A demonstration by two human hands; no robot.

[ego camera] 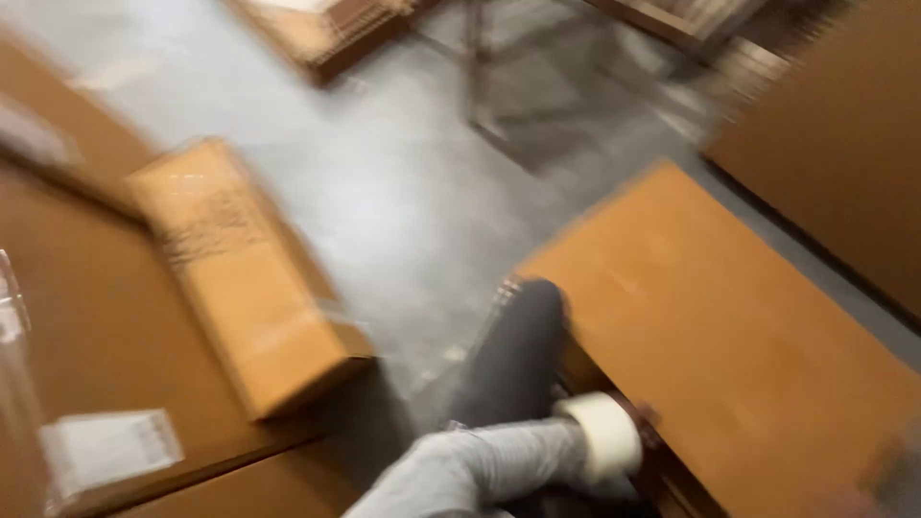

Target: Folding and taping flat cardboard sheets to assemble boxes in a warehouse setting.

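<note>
Grip hidden; grey sleeve (480,470) wears tape roll (602,436) beside cardboard box (729,336).

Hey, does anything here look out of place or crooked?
The long cardboard box lies askew, tilted across the flat cardboard sheets with one end overhanging the grey floor. A tape roll sits around a grey-sleeved arm. The picture is motion-blurred, so damage cannot be judged.

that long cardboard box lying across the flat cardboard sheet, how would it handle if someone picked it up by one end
The long cardboard box looks closed and square-edged, so probably stiff rather than floppy. Its length suggests it would sag or swing if lifted by one end. Lying flat on the cardboard sheet, it seems unlikely to roll; weight cannot be judged.
</note>
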